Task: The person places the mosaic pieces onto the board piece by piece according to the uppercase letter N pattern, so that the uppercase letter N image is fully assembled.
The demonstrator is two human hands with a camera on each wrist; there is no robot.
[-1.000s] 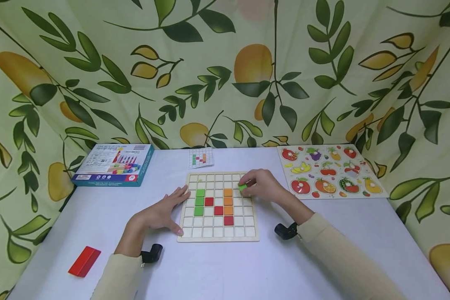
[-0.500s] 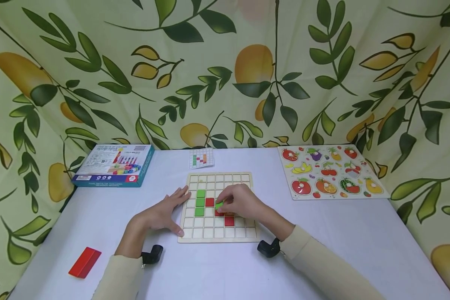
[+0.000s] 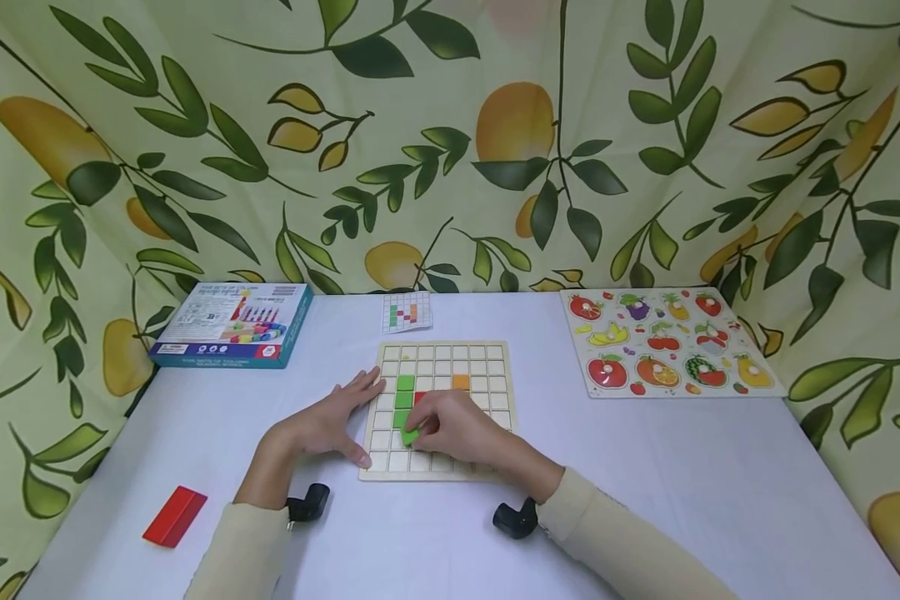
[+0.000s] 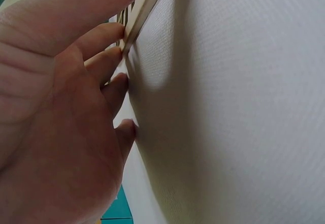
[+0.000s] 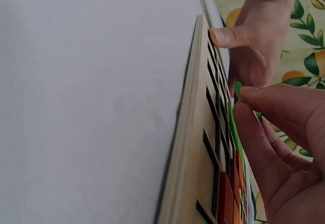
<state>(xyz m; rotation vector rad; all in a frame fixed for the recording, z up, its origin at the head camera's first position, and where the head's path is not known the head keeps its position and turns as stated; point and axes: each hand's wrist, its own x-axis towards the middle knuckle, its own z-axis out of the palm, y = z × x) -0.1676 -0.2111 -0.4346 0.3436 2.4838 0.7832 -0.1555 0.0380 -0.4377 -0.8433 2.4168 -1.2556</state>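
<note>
A wooden grid board [image 3: 437,477] lies on the white-covered table. My left hand [image 3: 322,423] rests at its left edge, fingers spread, with the thumb at the near left corner. Between thumb and fingers of my right hand [image 3: 457,427] I pinch a green square tile [image 3: 409,437], tilted over the cells just below a column of green tiles [image 3: 403,399]. The right wrist view also shows this pinched green tile [image 5: 237,89]. A red tile [image 3: 419,397] and an orange tile [image 3: 461,382] peek out past the right hand, which hides the other tiles in the head view.
Behind the board lies a small pattern card [image 3: 408,312] with coloured squares. A boxed game [image 3: 228,327] sits at the back left, a fruit puzzle board [image 3: 671,342] at the back right. Near the left forearm is a red block [image 3: 175,517]. A patterned curtain hangs behind the table.
My right hand has carried the green tile from the board's upper right across to the left and nearer, below the green column. The left hand has stayed at the board's edge.
</note>
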